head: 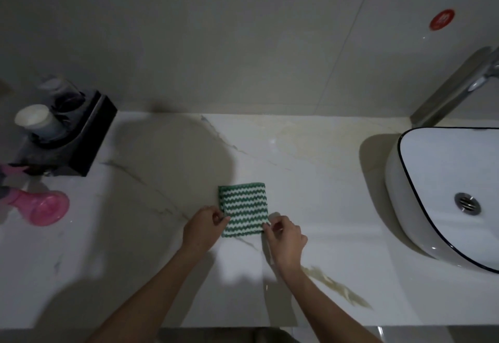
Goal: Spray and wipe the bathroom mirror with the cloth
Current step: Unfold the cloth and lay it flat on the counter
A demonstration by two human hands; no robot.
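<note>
- The green-and-white zigzag-striped cleaning cloth [243,209], folded into a neat square, lies flat on the white marble-veined countertop [310,186], about midway between the black tray at my left and the basin at my right.
- My left hand [203,226] pinches the cloth's near left edge between thumb and fingertips; my right hand [284,237] pinches the near right corner the same way. Both sets of fingers are closed on fabric, not spread.
- I judge I hold it by its two near corners to keep the fold square, so I get a thick, tidy pad for wiping, whether I am about to lift it or am squaring it up.
- The pink translucent plastic bottle [40,207] lies on its side near the counter's left edge. It may be the sprayer, but its top is cut off by the frame, so I cannot say.
- The mirror itself is barely in view: only a dark strip along the top edge could be its lower border.
- The black tray [89,137] holds a white paper cup [36,121] and some clear, blurred items I cannot identify.
- The white oval vessel basin [445,194] and the chrome tap [483,80] are both cut off at the right.
- The light is dim, so I cannot tell whether the cloth is damp.
</note>
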